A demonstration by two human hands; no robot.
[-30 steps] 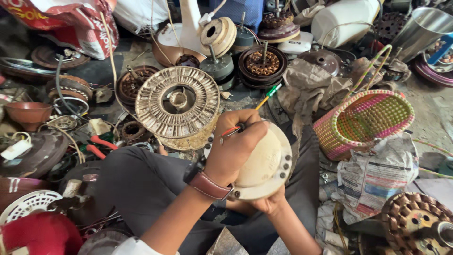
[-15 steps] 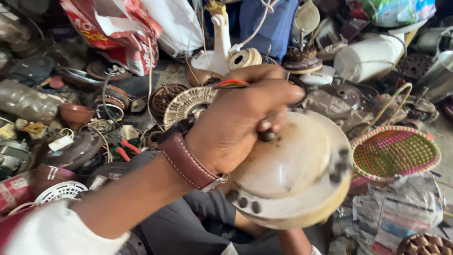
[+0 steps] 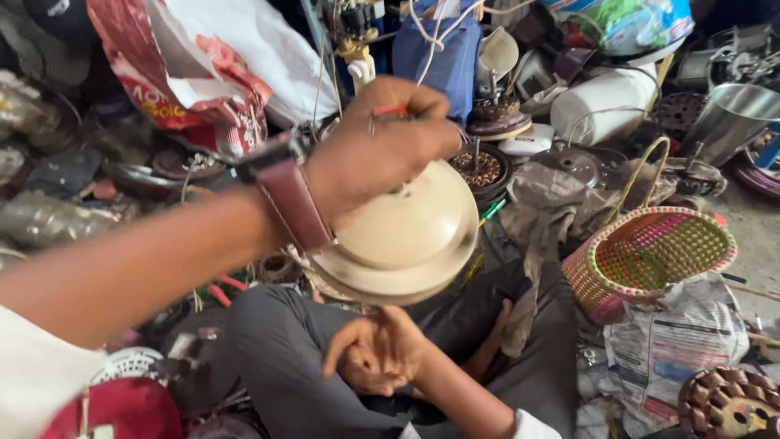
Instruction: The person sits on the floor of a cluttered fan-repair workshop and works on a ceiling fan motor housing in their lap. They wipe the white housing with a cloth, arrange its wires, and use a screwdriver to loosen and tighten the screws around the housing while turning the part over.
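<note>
My left hand (image 3: 382, 154), with a brown-strapped watch on the wrist, is raised in front of me. It grips a round cream fan motor cover (image 3: 406, 244) by its top, and the cover hangs tilted under the fingers. A thin tool with a red-orange handle (image 3: 390, 111) is pinched in the same fingers. My right hand (image 3: 378, 354) lies below the cover on my grey-trousered lap (image 3: 276, 341), its fingers loosely apart and holding nothing.
A pink-and-green woven basket (image 3: 650, 252) stands at the right above crumpled newspaper (image 3: 674, 341). A steel pot (image 3: 731, 122), a white canister (image 3: 605, 102), a copper-wound motor part (image 3: 479, 167) and a red-and-white plastic bag (image 3: 195, 65) crowd the floor behind. Red-handled pliers (image 3: 223, 289) lie at the left.
The cover was low on my lap, held from below by my right hand. My left hand has lifted it up towards the camera, and my right hand has let go and dropped to my lap.
</note>
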